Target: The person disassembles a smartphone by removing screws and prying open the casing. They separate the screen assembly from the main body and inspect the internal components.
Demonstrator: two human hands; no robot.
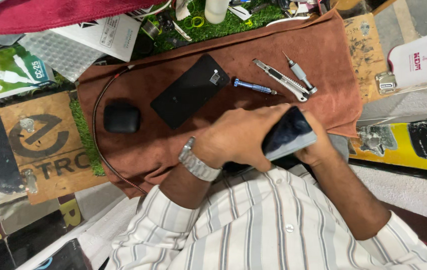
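1. One camera sits on my head and looks steeply down over my striped shirt front at the workbench.
2. It is close: my left hand (238, 137) and right hand (316, 150) fill the lower middle.
3. The brown cloth (183, 75) spans the centre (the bench's far edge runs along the top).
4. No second view overlaps it.

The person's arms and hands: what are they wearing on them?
Both arms wear a white shirt with grey and brownish stripes, sleeves rolled up to about the elbows. The left hand has a silver metal link wristwatch on its wrist. The right hand shows no watch, and neither hand wears a glove.
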